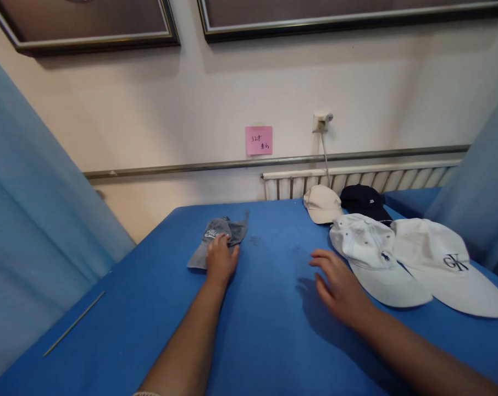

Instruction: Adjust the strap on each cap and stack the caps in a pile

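Right fingers [325, 264] spread free near edge of white cap [368, 250] — left fingers [218, 245] on grey cap [214, 228], grip unclear.

Left hand [223, 259] partly hides grey cap [216, 226]

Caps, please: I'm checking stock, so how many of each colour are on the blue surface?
Grey: 1 (grey cap)
Beige: 1 (beige cap)
Dark: 1 (dark cap)
White: 2 (small-emblem cap, large-lettered cap)
Total: 5
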{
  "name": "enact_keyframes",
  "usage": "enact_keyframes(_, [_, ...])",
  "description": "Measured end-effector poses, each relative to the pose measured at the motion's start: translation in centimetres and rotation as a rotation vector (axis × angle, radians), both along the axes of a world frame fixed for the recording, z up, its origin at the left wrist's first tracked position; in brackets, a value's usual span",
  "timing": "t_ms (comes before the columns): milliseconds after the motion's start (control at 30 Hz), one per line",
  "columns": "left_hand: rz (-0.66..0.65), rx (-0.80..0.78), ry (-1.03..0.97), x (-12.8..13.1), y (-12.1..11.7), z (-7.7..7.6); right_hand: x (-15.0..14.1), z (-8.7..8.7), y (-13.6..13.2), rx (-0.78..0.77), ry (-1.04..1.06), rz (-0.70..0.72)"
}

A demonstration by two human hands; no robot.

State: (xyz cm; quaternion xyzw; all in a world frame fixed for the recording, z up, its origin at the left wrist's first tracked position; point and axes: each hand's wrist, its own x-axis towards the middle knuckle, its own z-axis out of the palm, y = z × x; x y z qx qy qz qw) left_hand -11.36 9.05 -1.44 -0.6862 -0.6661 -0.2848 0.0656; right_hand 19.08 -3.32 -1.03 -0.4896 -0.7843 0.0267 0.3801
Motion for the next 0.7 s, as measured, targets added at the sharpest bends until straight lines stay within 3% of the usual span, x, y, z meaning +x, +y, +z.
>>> enact_keyframes(100, [0.237, -0.059, 0.071, -2.2, 0.6, 0.5, -4.3, -0.8, 2.6, -0.124, 0.073, 0.115])
enact_keyframes(200, [0.312, -0.159, 0.142, -2.7, 0.8, 0.7, -5.7, -3.4, 4.6, -0.252, 0.127, 0.226])
enact_keyframes(367, [0.275, -0.277, 0.239, -1.8, 1.1, 1.1, -4.3, -6.8, 6.3, -0.421, 0.355, 0.245])
enact_keyframes(700, [0.090, -0.340, 0.305, -0.6, 0.3, 2.6, -4.2, -7.2, 6.6, -0.488, 0.607, 0.238])
